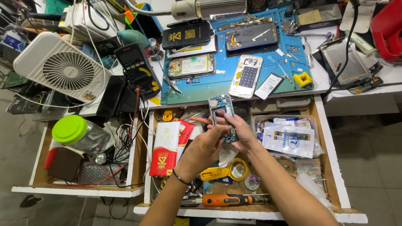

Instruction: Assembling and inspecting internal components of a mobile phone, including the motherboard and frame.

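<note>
Both of my hands meet over an open drawer (pixel 331 155), holding a small blue phone circuit frame (pixel 222 109) upright between them. My right hand (pixel 242 133) grips its right and lower part. My left hand (pixel 206 147), with a dark band at the wrist, pinches its left edge with thumb and fingers. The board's lower half is hidden by my fingers. Just beyond it lies the blue work mat (pixel 217 81) with opened phones.
On the mat lie several phone parts, a battery (pixel 268 85) and a yellow block (pixel 302 79). A white fan (pixel 63 67) and a multimeter (pixel 138 69) stand at left. The drawers hold a green-lidded jar (pixel 77 133), a yellow magnifier (pixel 228 170), an orange screwdriver (pixel 228 200) and packets.
</note>
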